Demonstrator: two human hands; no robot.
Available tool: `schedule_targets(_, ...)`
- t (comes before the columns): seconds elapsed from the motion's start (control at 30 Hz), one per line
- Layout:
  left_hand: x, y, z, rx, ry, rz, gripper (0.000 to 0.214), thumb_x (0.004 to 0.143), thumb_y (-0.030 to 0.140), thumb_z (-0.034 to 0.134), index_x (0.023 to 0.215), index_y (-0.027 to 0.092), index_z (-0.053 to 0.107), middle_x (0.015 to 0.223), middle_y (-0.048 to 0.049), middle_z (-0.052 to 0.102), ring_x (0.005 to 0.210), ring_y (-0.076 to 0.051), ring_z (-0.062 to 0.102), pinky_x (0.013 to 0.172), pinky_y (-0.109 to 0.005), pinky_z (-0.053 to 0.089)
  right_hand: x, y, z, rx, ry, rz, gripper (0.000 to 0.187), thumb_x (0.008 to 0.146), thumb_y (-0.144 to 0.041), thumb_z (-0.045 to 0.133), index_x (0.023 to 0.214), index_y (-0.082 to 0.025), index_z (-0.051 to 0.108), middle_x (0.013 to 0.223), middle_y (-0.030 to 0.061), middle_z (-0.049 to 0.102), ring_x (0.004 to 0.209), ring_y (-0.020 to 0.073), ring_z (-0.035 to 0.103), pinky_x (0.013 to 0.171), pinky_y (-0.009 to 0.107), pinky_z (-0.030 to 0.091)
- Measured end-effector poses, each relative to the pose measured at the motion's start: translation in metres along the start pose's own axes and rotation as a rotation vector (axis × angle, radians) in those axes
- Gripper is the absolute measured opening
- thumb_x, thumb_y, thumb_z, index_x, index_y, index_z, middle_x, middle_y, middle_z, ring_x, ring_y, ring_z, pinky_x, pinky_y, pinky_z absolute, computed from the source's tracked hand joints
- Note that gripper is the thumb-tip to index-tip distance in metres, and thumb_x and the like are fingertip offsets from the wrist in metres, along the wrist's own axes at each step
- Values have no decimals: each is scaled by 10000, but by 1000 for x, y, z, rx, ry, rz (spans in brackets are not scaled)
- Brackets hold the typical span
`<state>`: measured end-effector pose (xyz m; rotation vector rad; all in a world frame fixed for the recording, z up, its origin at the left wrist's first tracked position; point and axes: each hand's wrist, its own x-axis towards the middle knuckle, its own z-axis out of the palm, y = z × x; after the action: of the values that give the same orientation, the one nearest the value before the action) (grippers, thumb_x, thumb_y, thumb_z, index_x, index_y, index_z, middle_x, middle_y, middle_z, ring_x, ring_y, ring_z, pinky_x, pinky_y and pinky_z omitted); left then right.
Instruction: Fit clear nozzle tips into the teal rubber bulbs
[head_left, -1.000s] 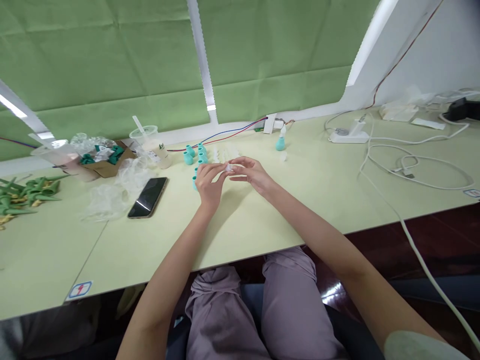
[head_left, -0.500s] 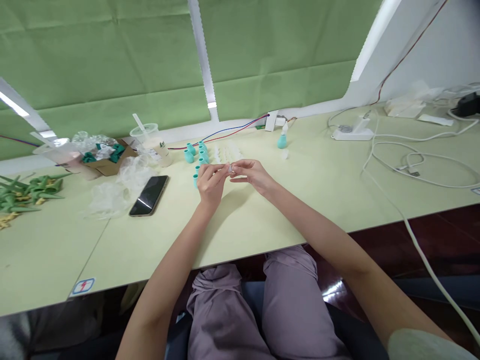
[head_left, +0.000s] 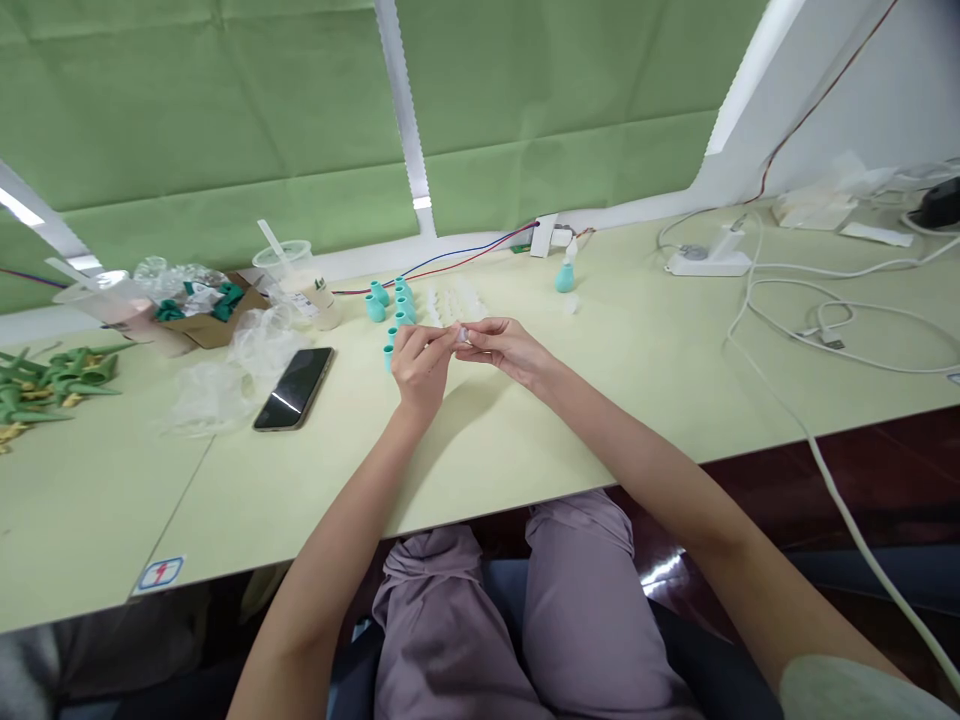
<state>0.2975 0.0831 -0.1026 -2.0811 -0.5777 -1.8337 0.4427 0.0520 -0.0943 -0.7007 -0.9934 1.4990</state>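
Observation:
My left hand [head_left: 417, 366] and my right hand [head_left: 504, 346] meet over the pale green table [head_left: 615, 400], fingertips pinched together on a small clear plastic piece [head_left: 462, 334]. Just behind the hands stand several teal rubber bulbs [head_left: 390, 305] in a cluster, and beside them lie several small clear plastic parts [head_left: 454, 302]. One more teal bulb with a white tip [head_left: 565, 275] stands alone farther right.
A black phone [head_left: 294, 388] lies left of my hands among crumpled clear plastic bags [head_left: 225, 380]. A drink cup with a straw [head_left: 296, 282] and a cardboard box [head_left: 210, 315] sit at the back left. White cables [head_left: 817, 330] and a power strip [head_left: 709, 262] spread across the right.
My hands have stayed joined on the small clear piece, fingers drawing closer together; the view has shifted slightly.

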Motion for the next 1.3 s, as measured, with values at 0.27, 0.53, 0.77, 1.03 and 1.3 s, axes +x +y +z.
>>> schedule_targets(0.27,1,1,-1,-10,-5,-39,83,789,209,614,750,218,687,641,-4,612,638,-113,484,593,-254,391,-2,0,2,14,3,-24,296,510,-316,839,734,-173,706,744,17,689,758,164,657,878,357,511)
schedule_targets(0.53,1,0,-1,-2,-30,-25,97,804,212,596,762,222,682,619,-8,586,630,-114,467,581,-259,379,-1,1,0,0,-25,-10,284,552,-319,821,772,-179,710,778,24,691,786,166,654,861,357,519)
schedule_targets(0.77,4,0,-1,8,-50,57,103,815,182,576,783,210,670,631,-9,575,640,-113,459,572,-247,373,-1,0,-3,-9,-46,4,267,580,-303,809,791,-175,706,806,29,695,804,167,653,858,354,520)
schedule_targets(1.03,0,-4,-1,-21,-117,79,109,831,172,548,816,210,649,674,-5,580,648,-112,458,587,-254,368,2,5,-7,-3,-61,9,242,576,-319,806,747,-191,694,801,1,683,807,154,646,866,351,509)
schedule_targets(1.3,3,3,0,-78,-135,-206,132,782,319,621,844,209,662,781,-29,651,753,-141,550,733,-301,409,4,-5,-6,-193,-3,-82,340,604,-450,761,838,-214,690,833,4,670,739,125,623,814,318,509)
